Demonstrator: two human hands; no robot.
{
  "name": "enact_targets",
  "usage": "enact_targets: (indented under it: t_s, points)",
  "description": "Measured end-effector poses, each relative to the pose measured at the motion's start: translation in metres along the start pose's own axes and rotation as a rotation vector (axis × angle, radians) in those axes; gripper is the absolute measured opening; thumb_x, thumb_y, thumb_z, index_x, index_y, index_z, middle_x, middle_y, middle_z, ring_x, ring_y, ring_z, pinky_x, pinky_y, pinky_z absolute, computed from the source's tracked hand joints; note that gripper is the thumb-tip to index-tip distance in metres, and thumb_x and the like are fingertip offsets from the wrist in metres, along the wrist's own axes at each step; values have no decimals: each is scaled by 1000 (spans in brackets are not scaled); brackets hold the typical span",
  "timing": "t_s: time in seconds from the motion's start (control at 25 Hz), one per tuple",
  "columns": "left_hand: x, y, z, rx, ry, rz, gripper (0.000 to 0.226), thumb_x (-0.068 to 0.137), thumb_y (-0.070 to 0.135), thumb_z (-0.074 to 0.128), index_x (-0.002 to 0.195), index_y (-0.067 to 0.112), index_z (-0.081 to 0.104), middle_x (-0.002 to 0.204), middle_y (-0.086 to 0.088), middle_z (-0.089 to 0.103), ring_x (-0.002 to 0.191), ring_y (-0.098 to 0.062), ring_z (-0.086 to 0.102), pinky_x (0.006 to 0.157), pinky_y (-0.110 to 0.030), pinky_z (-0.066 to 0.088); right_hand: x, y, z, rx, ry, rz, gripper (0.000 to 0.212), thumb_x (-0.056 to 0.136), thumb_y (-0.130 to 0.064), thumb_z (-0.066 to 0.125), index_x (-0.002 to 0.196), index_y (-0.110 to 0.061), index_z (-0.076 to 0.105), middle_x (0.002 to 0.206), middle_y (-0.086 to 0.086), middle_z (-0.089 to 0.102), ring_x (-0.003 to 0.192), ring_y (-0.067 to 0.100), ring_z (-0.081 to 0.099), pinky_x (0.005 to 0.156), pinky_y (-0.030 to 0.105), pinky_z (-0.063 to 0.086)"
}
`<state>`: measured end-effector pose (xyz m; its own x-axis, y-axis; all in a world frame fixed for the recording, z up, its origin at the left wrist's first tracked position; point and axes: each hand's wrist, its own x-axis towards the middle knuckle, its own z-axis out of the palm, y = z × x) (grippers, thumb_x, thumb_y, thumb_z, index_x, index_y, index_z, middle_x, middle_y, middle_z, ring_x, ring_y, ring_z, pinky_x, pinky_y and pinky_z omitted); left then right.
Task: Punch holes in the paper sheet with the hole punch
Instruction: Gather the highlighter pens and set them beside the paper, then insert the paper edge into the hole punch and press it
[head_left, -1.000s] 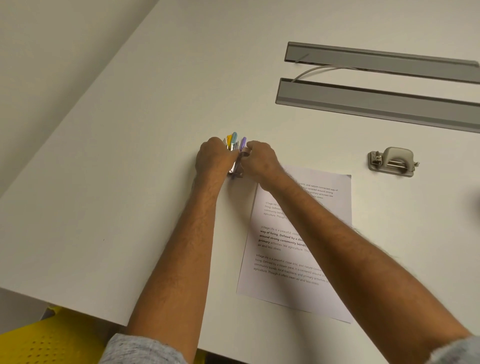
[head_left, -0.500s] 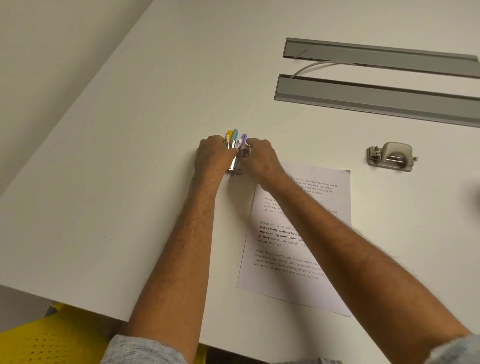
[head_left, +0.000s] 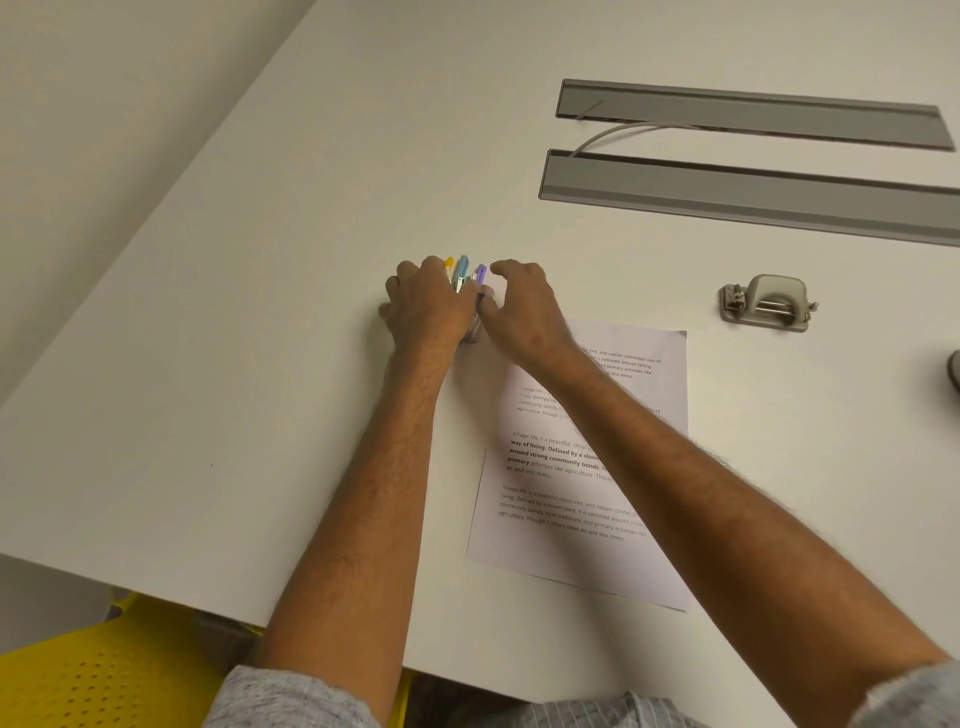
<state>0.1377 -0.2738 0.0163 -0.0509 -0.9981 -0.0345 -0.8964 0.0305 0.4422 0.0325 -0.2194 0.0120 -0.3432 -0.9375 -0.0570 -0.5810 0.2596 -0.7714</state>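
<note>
A printed paper sheet lies flat on the white table, partly under my right forearm. The grey hole punch rests on the table beyond the sheet's far right corner, untouched. My left hand is wrapped around a clear holder of coloured pens left of the sheet. My right hand hovers just right of the holder with its fingers spread, off the pens.
Two long grey cable-tray lids are set into the table at the back right, with a cable coming out between them. A dark object shows at the right edge. A yellow chair sits below the near table edge.
My right hand has let go of the pen holder and opened its fingers. My left hand still holds the holder in the same place.
</note>
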Motion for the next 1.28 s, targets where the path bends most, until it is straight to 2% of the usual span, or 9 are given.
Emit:
enact_targets:
  t_s: [0.12,0.24,0.44,0.56,0.68,0.84,0.92,1.04,1.28]
  points:
    - [-14,10,3,-15,77,146,46,98,46,55,137,20,55,135,-6,54,126,-26,47,99,-44,39,-16,12,-14,-120,98,-145,46,101,-23,54,145,-10,50,148,9,49,135,29,44,101,35,44]
    - [-32,23,13,-24,69,304,49,97,46,58,140,22,54,144,-1,53,132,-25,46,107,-44,38,-36,40,-32,-252,195,-225,46,99,-24,59,142,-7,53,147,13,52,136,32,46,105,42,47]
    - [-78,47,39,-1,42,486,54,96,49,57,140,18,53,147,-4,53,137,-27,45,113,-49,37,-76,91,-71,-351,244,-147,52,101,-33,57,146,-7,50,157,15,45,147,33,38,121,44,32]
    - [-110,63,54,20,15,566,58,95,50,57,143,17,51,151,-5,49,140,-27,42,117,-51,32,-102,117,-94,-372,275,-84,56,101,-37,57,147,-6,49,158,15,44,149,34,34,125,44,26]
    - [-140,72,69,50,-37,576,63,94,54,56,144,17,49,154,-6,46,142,-27,40,118,-53,30,-123,140,-115,-369,291,-32,58,101,-39,56,147,-4,47,158,17,44,149,36,34,125,45,26]
    - [-168,63,79,90,-18,562,68,91,60,54,143,17,49,153,-6,47,140,-28,41,116,-54,32,-146,157,-127,-324,271,43,63,101,-42,55,151,-7,43,160,14,41,150,34,33,123,45,28]
    - [-176,55,78,108,6,538,71,90,65,48,142,18,50,152,-5,47,140,-27,42,115,-54,33,-156,161,-126,-325,280,42,62,99,-42,57,149,-7,45,155,13,46,143,33,40,117,46,36]
    - [-182,42,73,125,24,485,71,88,66,47,142,19,51,152,-5,47,139,-27,42,113,-51,34,-165,163,-120,-367,302,39,58,96,-43,62,142,-8,52,142,10,57,125,35,51,100,48,48]
    - [-186,32,77,190,-13,465,68,88,66,51,142,24,51,154,-4,44,140,-27,40,107,-50,35,-154,158,-117,-386,225,84,56,92,-45,65,136,-10,56,127,11,61,114,34,51,93,44,44]
